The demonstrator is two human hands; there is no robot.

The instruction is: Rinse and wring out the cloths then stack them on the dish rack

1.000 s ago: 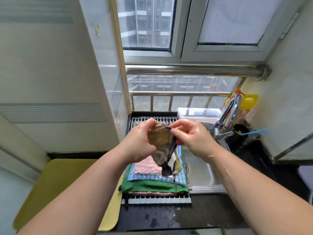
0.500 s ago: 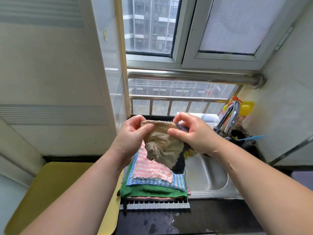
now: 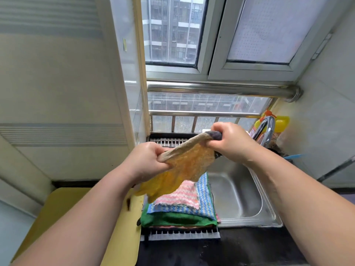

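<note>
A yellow-brown cloth (image 3: 184,166) with a dark edge hangs spread in the air between both hands. My left hand (image 3: 146,160) grips its left corner and my right hand (image 3: 228,143) grips its upper right corner, higher up. Under the cloth lies a stack of folded cloths (image 3: 184,208): pink on top, blue beneath it, then green. The stack rests on the slatted dish rack (image 3: 180,236) that spans the left part of the steel sink (image 3: 240,200).
A curved steel tap (image 3: 266,129) rises behind my right hand, with yellow bottles (image 3: 278,123) beyond it. A yellow board (image 3: 63,208) lies left of the rack. The dark counter (image 3: 240,246) in front is wet. Window bars stand behind the sink.
The bunched cloth has been pulled open between my hands. My right hand rose and moved right, and my left hand moved left and lower.
</note>
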